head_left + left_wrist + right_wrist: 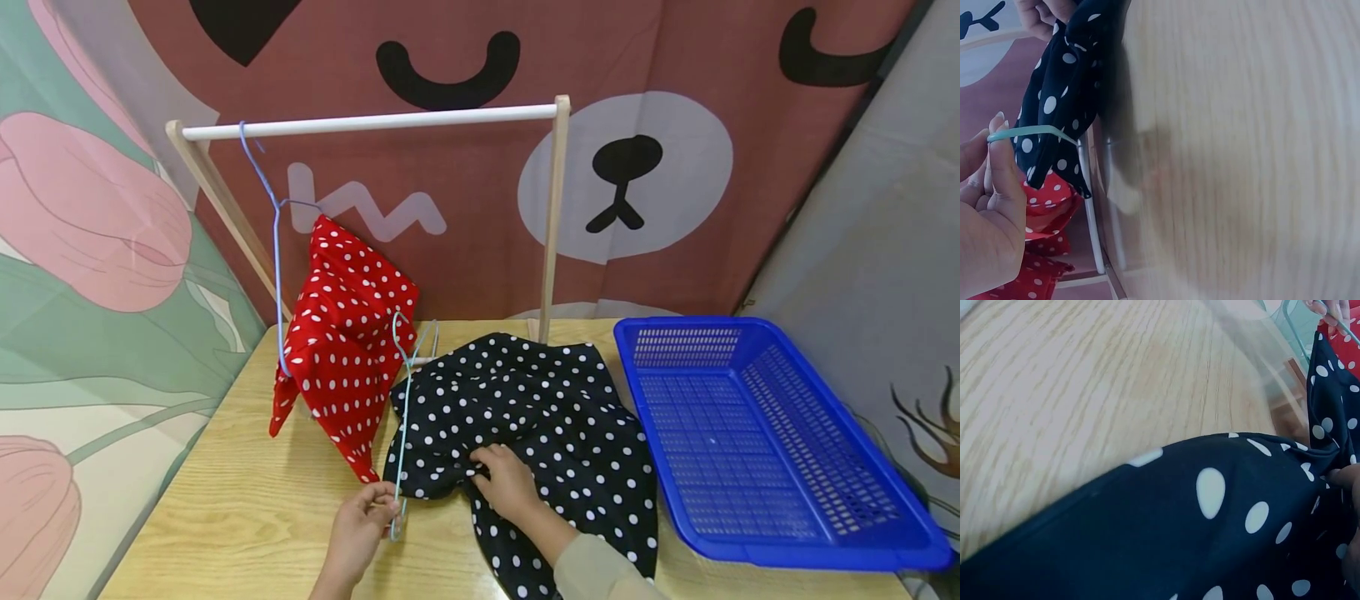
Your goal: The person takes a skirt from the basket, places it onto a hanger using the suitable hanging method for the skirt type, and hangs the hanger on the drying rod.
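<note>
Between its thumb and fingers, my left hand [356,531] pinches the near end of a pale green clothes hanger [406,417]. In the left wrist view the thin green bar of the hanger [1029,130] passes between the fingertips. A black garment with white polka dots [577,433] spreads over the table, its left edge at the hanger. My right hand [508,482] grips a bunched fold of this black cloth, fingers partly hidden in it. Part of the hanger lies behind or inside the garment; I cannot tell which. In the right wrist view, dark fabric [1235,512] fills the lower part.
A rack with a white rail [375,122] and wooden posts stands at the back of the wooden table [225,500]. From its left side a purple hanger [276,250] carries a red polka-dot garment [345,350]. A blue plastic basket [735,450] sits at right.
</note>
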Available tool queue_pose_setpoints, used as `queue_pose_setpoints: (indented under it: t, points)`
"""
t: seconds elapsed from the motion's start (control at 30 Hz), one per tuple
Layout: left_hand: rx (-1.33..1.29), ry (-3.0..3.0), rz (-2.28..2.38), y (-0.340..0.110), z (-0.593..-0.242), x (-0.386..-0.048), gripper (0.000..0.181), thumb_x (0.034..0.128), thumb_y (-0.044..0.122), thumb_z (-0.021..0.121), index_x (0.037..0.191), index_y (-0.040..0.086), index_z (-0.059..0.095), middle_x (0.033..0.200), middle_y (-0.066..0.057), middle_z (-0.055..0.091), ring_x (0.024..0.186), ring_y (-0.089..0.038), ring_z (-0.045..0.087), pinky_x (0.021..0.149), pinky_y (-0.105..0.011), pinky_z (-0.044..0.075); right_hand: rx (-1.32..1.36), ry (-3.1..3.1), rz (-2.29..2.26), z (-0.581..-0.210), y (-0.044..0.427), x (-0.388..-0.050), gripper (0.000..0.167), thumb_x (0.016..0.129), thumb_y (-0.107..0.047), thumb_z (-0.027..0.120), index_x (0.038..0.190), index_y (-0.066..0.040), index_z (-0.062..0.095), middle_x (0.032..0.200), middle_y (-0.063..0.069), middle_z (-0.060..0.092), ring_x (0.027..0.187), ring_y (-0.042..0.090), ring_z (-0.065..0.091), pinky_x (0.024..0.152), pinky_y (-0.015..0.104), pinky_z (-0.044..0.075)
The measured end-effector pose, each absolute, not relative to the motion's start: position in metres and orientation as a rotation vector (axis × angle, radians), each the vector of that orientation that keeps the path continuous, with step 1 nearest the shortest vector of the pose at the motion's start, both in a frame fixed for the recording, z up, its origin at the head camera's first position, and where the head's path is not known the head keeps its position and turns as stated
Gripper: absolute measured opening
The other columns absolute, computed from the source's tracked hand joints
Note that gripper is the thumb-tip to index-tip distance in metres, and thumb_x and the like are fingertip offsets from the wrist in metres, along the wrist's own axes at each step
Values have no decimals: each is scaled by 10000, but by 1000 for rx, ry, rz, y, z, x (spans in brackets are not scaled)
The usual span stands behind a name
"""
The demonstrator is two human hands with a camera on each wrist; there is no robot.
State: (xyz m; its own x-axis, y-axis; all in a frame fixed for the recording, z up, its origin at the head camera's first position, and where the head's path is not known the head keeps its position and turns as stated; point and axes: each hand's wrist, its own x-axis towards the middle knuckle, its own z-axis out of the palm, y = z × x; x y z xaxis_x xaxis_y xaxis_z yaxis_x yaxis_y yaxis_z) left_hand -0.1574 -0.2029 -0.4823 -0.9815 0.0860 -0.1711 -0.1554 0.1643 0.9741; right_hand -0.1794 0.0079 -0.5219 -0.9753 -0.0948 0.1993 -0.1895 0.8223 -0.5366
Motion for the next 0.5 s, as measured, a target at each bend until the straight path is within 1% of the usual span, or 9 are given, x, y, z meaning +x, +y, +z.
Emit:
queue_pose_setpoints:
  t: [0.3, 0.5]
  points:
    - [-16, 2262, 1877, -194, -490, -155, 154, 772, -97, 507, 923, -124, 515, 725, -88, 507, 577, -163, 527, 486, -240, 453, 235, -2885, 912, -527, 9, -175, 198, 690, -203, 697, 863, -152, 615, 812, -68, 531, 738, 99, 478, 617, 269, 426]
    - [11, 2254, 1848, -191, -495, -154, 141, 758, -95, 535, 898, -114, 527, 715, -82, 513, 578, -180, 535, 474, -225, 444, 275, -2915, 1021, -526, 13, -174, 251, 680, -243, 708, 888, -141, 609, 859, -53, 530, 813, 138, 493, 688, 307, 432]
